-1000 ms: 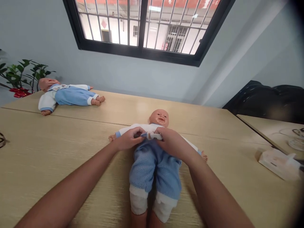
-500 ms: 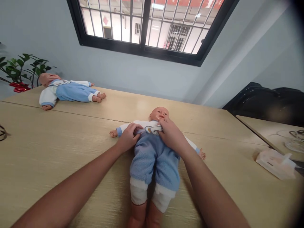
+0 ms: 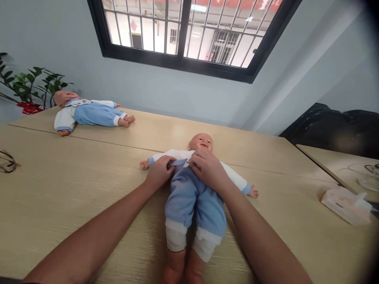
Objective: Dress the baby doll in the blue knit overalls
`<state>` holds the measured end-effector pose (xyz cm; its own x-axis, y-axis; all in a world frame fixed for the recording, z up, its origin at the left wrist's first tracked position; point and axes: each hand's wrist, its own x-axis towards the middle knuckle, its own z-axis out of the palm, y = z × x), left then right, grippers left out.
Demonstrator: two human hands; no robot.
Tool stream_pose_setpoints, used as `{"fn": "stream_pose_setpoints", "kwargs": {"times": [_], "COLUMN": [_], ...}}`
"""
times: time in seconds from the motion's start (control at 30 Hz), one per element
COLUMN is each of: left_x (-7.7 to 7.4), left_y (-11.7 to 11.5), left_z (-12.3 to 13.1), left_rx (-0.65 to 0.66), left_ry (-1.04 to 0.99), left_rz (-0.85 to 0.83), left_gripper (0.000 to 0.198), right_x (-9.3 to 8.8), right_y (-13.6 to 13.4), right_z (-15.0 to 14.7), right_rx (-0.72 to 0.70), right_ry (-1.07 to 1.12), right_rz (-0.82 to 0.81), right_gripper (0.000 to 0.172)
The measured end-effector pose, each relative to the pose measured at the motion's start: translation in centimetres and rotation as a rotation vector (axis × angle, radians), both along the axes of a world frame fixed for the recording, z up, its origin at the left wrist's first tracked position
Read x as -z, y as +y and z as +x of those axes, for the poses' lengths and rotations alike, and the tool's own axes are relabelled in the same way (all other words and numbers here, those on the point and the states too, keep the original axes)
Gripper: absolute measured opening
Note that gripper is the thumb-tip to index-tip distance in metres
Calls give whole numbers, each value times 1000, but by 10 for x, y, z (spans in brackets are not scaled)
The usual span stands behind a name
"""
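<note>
A baby doll (image 3: pixel 195 197) in a white top and blue fleece trousers lies on its back on the wooden table (image 3: pixel 89 173), head toward the window. My left hand (image 3: pixel 160 172) pinches the blue strap of its outfit at the chest. My right hand (image 3: pixel 207 169) grips the cloth on the chest just below the doll's chin. The two hands nearly touch over the doll's chest. The doll's arms spread to both sides and its bare feet point toward me.
A second, identically dressed doll (image 3: pixel 89 113) lies at the table's far left, beside a potted plant (image 3: pixel 26 88). Glasses (image 3: pixel 7 162) rest at the left edge. A tissue pack (image 3: pixel 346 204) sits at the right, with a black chair (image 3: pixel 331 126) beyond.
My right hand slid up from the doll's waist to its upper chest, then drew back slightly toward the left hand. The view shifted a little to the left.
</note>
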<state>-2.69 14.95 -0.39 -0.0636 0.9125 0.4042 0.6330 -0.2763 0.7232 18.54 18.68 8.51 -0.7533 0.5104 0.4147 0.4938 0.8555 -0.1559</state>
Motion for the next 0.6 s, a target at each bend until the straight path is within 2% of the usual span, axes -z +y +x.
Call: {"fn": "stream_pose_setpoints", "kwargs": {"times": [0.13,0.23,0.33,0.4,0.5,0.6], "left_x": [6,6,3,1,-2,-4], "left_y": [-8,-17,-23,-24,-23,-23], "left_z": [0,2,4,4,1,-1], "left_rx": [-22,-65,-79,-96,-138,-156], "left_ry": [22,15,58,110,202,259], "left_rz": [-27,-15,-12,-15,-17,3], "left_gripper": [19,25,27,26,22,22], "right_x": [-6,-13,-19,-19,-11,-2], "right_y": [0,3,21,40,66,79], "right_z": [10,2,-32,-66,-111,-131], "right_rx": [9,42,42,-27,-65,-127], "right_ry": [-93,-85,-92,-221,-509,-599], "right_rz": [-151,-258,-245,-227,-303,-364], "right_gripper": [16,11,23,27,40,50]}}
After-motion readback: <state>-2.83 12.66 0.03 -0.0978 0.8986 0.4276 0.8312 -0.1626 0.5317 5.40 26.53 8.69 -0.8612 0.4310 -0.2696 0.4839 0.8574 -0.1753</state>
